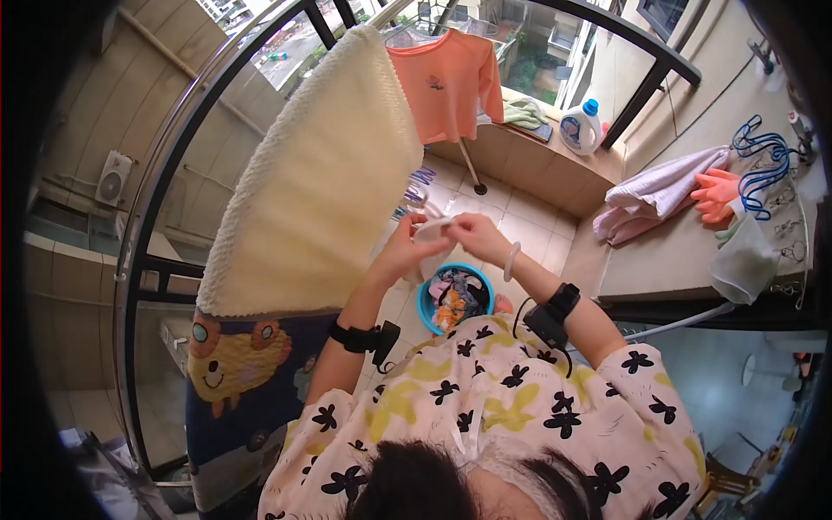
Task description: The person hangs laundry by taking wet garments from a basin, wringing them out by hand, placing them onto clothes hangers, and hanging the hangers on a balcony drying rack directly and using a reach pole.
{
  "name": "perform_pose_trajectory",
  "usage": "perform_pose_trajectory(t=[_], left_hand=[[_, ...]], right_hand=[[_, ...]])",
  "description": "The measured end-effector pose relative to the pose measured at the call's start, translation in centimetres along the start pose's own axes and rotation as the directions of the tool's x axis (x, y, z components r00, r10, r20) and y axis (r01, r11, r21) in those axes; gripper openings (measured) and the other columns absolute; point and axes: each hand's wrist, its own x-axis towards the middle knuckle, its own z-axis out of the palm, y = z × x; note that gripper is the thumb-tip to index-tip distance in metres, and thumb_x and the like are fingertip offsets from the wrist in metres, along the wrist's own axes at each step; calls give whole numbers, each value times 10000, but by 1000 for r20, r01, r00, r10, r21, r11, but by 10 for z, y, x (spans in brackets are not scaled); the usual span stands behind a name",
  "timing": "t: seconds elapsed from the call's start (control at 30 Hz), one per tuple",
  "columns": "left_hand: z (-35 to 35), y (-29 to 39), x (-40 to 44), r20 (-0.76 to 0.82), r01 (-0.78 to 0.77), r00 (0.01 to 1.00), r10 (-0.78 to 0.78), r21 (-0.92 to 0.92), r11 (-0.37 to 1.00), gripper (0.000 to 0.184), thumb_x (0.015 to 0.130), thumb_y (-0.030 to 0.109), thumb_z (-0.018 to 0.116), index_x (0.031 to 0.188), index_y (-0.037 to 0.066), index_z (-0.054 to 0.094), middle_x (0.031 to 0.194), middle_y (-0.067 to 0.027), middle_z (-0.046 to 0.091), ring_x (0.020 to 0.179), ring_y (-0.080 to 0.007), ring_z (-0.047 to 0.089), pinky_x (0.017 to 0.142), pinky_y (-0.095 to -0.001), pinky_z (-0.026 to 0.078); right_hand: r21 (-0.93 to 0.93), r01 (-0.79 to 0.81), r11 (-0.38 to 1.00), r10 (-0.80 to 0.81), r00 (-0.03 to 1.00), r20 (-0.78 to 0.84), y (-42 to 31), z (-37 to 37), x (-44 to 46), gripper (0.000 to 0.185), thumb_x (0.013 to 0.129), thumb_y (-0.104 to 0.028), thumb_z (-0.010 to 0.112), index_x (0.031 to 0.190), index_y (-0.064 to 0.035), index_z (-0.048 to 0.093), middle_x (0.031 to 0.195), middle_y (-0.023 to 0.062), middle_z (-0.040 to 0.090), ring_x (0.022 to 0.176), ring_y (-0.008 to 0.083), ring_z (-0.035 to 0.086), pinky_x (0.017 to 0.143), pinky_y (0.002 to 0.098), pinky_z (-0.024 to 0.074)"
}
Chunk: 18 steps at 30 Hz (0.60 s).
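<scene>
A small white cloth piece [431, 230] is stretched between my two hands, in front of my body; its exact kind is hard to make out. My left hand [406, 250] pinches its left side between thumb and fingers. On the other side, my right hand [478, 237] grips its right end with bent fingers. Below the hands, a blue basin [421, 305] on the tiled floor holds a heap of damp-looking coloured clothes [452, 299]. Just beyond my left hand are purple and blue hangers [421, 184], partly hidden.
A cream fleece blanket [321, 182] hangs close at left over a railing [139, 338]. An orange shirt [446, 82] hangs ahead. A detergent bottle [581, 128] stands on the ledge. At right hang a pink cloth [654, 195], orange rubber gloves [716, 194] and blue hangers [767, 160].
</scene>
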Motion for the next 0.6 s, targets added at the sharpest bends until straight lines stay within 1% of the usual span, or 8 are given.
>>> perform_pose_trajectory(t=[0.07,0.1,0.13,0.27,0.37,0.4,0.47,0.6], left_hand=[[-12,-5,-5,2,88,996,-89,140,986,537,715,340,712,1071,-3,504,814,-47,568,697,-139,545,589,-279,460],[-15,-11,-4,-22,123,992,-122,250,960,513,705,343,711,1039,0,527,777,-50,569,668,-141,542,573,-278,457],[-18,-16,-2,-47,157,988,-150,357,921,490,696,347,709,1006,3,551,740,-53,570,640,-144,539,557,-278,454],[-25,-33,8,153,257,948,-280,152,954,370,702,300,675,914,8,594,662,-67,566,566,-157,521,516,-292,445],[-36,-44,33,104,307,871,-480,649,697,166,744,181,556,779,23,592,644,-62,576,536,-180,542,499,-314,483],[-39,-43,45,105,313,868,-486,644,698,166,744,181,556,779,23,592,644,-62,576,536,-180,542,499,-314,483],[-45,-37,68,67,594,766,-639,306,744,207,776,230,548,828,31,565,723,-88,608,596,-226,605,539,-317,511],[-29,10,49,13,385,922,-388,-156,910,250,813,263,537,902,29,530,832,-126,619,694,-283,640,595,-354,525]], right_hand=[[-183,-42,982,10,985,-173,-19,-11,3,248,773,-211,581,850,18,639,761,134,594,733,225,578,679,317,454],[-349,129,928,-215,951,-221,-19,-14,5,236,761,-211,571,780,16,635,772,165,588,736,262,578,677,335,457],[-349,130,928,-215,952,-218,-19,-16,5,236,761,-211,571,780,16,635,772,165,588,736,262,578,677,335,457],[-429,64,901,-204,935,-291,-25,-27,5,210,749,-206,574,761,-7,642,779,171,586,740,301,577,671,358,462],[-562,62,825,-316,874,-368,-29,-43,7,208,727,-221,591,719,-18,632,771,158,575,714,321,574,661,383,463],[-563,58,825,-310,879,-363,-33,-47,3,208,727,-221,591,719,-18,632,771,158,575,714,321,574,661,383,463],[-646,30,763,-332,876,-351,-43,-58,3,209,720,-226,594,705,-20,627,763,157,563,708,321,570,660,391,462],[-523,49,851,-333,819,-466,-63,-57,-15,168,716,-176,601,724,-8,608,741,135,538,650,264,557,620,346,455]])
